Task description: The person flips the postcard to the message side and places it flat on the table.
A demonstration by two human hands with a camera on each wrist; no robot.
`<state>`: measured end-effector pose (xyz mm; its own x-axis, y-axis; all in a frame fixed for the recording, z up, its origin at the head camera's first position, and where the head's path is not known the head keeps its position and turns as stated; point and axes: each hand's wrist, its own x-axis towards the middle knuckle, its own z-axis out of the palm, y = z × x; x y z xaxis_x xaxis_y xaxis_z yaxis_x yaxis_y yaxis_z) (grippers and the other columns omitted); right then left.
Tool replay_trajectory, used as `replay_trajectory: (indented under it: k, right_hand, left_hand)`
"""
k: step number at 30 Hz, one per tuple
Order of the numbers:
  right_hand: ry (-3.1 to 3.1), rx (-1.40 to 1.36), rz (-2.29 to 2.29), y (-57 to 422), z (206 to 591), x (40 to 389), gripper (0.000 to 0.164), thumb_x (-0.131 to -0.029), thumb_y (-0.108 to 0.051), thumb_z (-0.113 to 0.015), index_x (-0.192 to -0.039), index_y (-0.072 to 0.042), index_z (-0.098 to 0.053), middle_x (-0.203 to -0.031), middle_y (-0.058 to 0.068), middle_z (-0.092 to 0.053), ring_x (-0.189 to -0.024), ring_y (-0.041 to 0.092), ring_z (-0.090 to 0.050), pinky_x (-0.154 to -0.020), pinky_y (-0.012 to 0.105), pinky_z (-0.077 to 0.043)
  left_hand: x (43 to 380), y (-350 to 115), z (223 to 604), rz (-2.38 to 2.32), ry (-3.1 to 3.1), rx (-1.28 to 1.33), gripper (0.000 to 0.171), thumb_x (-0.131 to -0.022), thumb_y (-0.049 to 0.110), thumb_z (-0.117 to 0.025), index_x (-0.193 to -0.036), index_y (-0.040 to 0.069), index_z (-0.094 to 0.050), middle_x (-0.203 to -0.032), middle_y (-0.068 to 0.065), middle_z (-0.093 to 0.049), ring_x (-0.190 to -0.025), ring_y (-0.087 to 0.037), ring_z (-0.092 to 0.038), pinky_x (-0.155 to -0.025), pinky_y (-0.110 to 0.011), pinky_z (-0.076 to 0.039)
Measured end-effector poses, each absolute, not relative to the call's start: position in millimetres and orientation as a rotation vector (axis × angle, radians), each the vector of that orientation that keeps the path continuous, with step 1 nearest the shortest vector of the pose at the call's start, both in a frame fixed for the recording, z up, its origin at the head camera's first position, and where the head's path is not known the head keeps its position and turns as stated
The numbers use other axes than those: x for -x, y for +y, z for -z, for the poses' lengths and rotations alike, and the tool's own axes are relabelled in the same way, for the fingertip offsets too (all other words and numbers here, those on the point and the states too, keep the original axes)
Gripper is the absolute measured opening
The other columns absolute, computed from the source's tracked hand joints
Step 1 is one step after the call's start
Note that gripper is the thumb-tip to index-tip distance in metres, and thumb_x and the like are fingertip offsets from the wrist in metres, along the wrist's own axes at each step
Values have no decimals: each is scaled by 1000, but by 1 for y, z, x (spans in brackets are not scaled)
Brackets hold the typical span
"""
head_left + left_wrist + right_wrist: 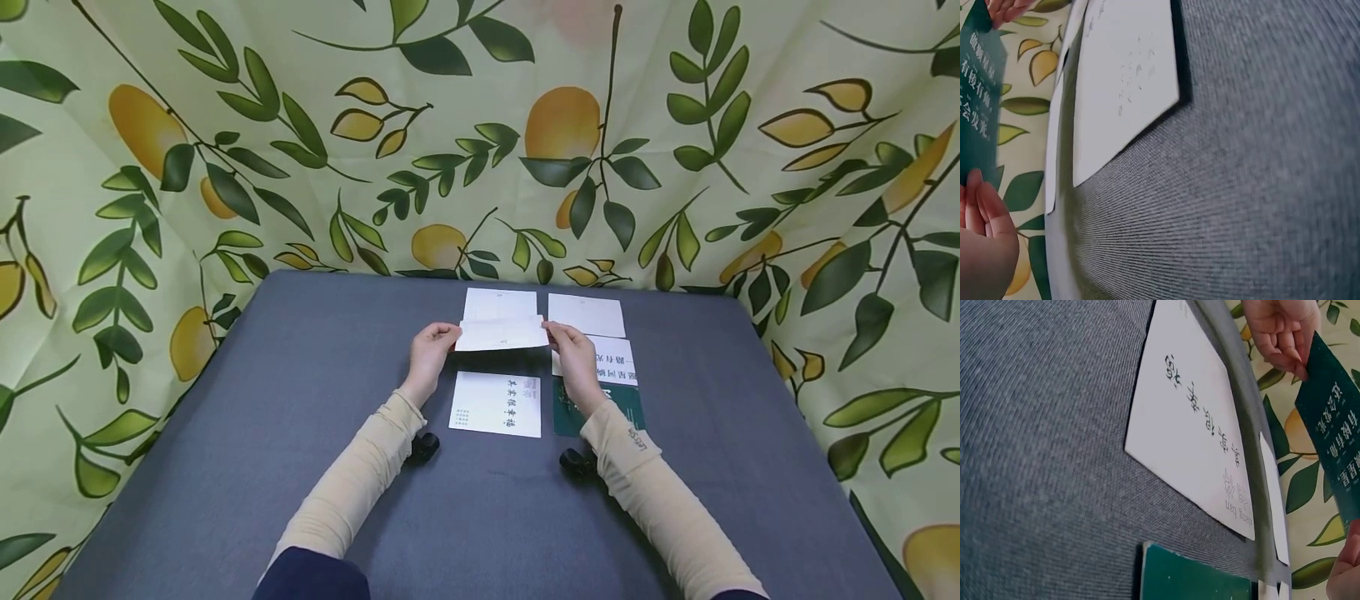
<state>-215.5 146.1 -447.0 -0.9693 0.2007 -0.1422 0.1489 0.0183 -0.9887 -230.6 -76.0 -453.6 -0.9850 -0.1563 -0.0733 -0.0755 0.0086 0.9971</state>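
A card is held up off the table between both hands, its white back towards the head view. Its green face with white Chinese characters shows in both wrist views. My left hand pinches one short edge, and my right hand pinches the opposite one. Below the held card lies a white card with black characters. Under and beside the right forearm is a green card, partly hidden. A white card with lettering adjoins it, partly covered by the right hand.
Two plain white cards lie at the far side of the grey cloth-covered table, one partly behind the held card. A curtain printed with leaves and fruit hangs along the back and sides. Black devices sit under the wrists.
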Motion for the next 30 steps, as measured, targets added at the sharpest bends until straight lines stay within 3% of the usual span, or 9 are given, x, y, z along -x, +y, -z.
replay_trajectory:
  k: [7, 15, 30]
  right_hand:
    - [-2315, 294, -2085, 146, 453, 219, 31, -89, -23, -63, -116, -8, -63, -121, 10, -59, -110, 20, -52, -101, 35, -42]
    - [-2659, 233, -1679, 146, 466, 229, 29, -88, -23, -63, -114, -11, -65, -103, 8, -62, -89, 18, -52, -72, 23, -43]
    - [-3021, 53, -1215, 144, 471, 239, 30, -89, -17, -60, -114, -3, -61, -91, 10, -60, -74, 18, -50, -63, 25, -40]
  left_hand:
    - [236, -78, 456, 1933, -2391, -191, 16, -84, 13, -67, -96, 4, -61, -78, 0, -55, -70, -12, -49, -60, -20, -40]
    - [247, -77, 465, 1654, -2596, -106, 18, -82, 11, -69, -96, 2, -62, -82, -6, -56, -73, -16, -50, -62, -20, -40]
    - [250, -73, 464, 1207, -2821, 104, 12, -83, 7, -65, -91, -1, -64, -81, -13, -63, -70, -20, -54, -63, -25, -41]
